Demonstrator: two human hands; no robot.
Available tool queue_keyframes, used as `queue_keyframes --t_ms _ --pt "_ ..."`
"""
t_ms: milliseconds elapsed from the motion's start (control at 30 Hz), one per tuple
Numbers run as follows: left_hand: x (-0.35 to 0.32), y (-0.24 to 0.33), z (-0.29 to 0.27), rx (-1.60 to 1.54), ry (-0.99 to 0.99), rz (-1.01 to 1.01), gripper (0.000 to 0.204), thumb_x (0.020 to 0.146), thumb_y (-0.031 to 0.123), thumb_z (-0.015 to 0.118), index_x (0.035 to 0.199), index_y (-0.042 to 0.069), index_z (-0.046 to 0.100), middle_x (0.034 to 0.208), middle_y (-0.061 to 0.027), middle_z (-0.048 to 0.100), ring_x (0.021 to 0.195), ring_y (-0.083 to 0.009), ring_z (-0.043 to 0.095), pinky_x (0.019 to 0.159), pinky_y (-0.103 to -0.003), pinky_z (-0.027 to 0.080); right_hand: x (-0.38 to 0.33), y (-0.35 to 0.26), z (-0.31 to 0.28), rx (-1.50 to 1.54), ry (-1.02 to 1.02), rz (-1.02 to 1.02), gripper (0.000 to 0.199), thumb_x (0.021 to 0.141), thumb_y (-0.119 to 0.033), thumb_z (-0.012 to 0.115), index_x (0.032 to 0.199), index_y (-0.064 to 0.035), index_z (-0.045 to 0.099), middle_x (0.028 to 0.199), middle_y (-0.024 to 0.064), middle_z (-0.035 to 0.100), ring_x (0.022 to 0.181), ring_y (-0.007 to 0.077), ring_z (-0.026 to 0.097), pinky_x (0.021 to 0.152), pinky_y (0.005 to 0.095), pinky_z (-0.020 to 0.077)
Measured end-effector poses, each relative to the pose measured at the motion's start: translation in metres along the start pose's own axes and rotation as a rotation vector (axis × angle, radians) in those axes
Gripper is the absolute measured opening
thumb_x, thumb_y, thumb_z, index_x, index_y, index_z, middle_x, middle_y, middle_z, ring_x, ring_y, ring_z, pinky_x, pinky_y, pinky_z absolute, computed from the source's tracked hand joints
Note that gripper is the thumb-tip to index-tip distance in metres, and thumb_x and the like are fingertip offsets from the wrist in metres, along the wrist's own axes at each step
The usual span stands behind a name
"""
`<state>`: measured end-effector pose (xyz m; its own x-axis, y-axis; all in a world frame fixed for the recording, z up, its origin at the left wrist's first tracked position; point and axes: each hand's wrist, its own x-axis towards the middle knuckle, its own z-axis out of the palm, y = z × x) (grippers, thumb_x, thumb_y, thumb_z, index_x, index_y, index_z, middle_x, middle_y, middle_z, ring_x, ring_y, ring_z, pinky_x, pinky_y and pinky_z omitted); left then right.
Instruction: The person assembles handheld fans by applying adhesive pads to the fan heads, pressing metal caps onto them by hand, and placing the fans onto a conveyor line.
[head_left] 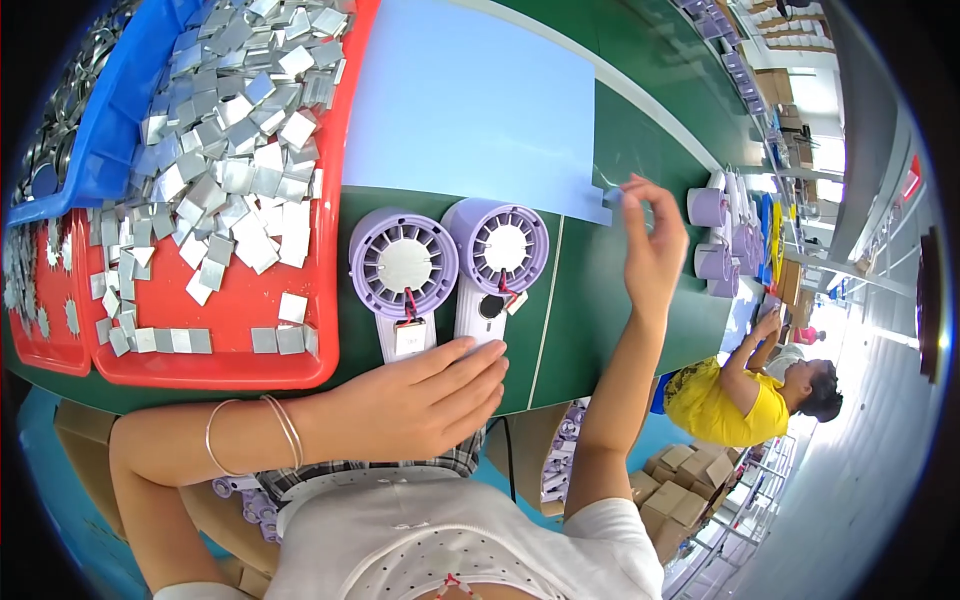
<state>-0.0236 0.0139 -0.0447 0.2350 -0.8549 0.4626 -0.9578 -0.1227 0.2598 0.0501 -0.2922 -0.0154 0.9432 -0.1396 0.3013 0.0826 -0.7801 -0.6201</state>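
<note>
Two purple handheld fans (404, 264) (502, 246) lie side by side on the green table, round heads away from me and pale handles toward me. Each head has a silver disc in the middle, with red wires running down to a small white part at the neck. My left hand (440, 398) lies across the lower handles, fingers stretched out and together. Off to the right, my right hand (655, 240) is raised by the corner of a light blue sheet (470, 100). Its thumb and forefinger curl together; whatever may be between them is too small to make out.
A red tray (220, 370) of loose silver metal plates (240, 175) stands left, with a blue bin (110, 165) over its far side. More purple fans (710, 205) stand at the right table edge. Beyond, a person in yellow (730, 400) works near cardboard boxes (675, 510).
</note>
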Motion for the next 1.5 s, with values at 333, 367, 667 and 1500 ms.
queue_keyframes --t_ms 333,367,667,1500 --pt "0.025 -0.014 -0.061 -0.734 0.451 -0.558 0.056 0.076 0.006 0.08 0.127 -0.005 0.059 0.115 -0.0164 0.065 0.102 -0.0303 0.065 0.087 -0.037 0.053 -0.052 -0.11 -0.002 0.552 -0.184 -0.225 0.021 0.073 -0.001 0.081 0.089 -0.0049 0.067 0.082 0.0049 0.072 0.103 0.0305 0.067 0.106 0.0555 0.0391" --pt "0.027 -0.015 -0.062 -0.87 0.435 -0.619 0.05 0.079 0.005 0.079 0.124 -0.004 0.061 0.115 -0.0159 0.065 0.1 -0.0279 0.066 0.085 -0.036 0.054 -0.055 -0.115 -0.001 0.539 -0.243 -0.249 0.023 0.072 -0.001 0.082 0.089 -0.0066 0.068 0.083 0.0033 0.072 0.103 0.0303 0.068 0.106 0.0556 0.0378" --pt "0.031 -0.018 -0.063 -1.437 0.331 -0.911 0.018 0.094 -0.002 0.067 0.111 -0.006 0.062 0.101 -0.0089 0.068 0.091 -0.0112 0.067 0.075 -0.026 0.059 -0.055 -0.118 0.009 0.544 -0.263 -0.156 0.026 0.072 -0.001 0.081 0.092 -0.0039 0.066 0.083 0.0037 0.072 0.103 0.0265 0.067 0.108 0.0507 0.038" --pt "0.01 0.012 -0.001 0.057 0.108 -0.218 0.021 0.083 0.015 0.064 0.098 0.002 0.07 0.11 -0.0125 0.064 0.112 -0.0309 0.061 0.087 -0.041 0.054 -0.036 -0.08 0.03 0.425 -0.244 -0.038 0.008 0.076 -0.001 0.077 0.082 -0.0011 0.072 0.122 0.0118 0.059 0.13 0.0332 0.049 0.11 0.0461 0.0347"
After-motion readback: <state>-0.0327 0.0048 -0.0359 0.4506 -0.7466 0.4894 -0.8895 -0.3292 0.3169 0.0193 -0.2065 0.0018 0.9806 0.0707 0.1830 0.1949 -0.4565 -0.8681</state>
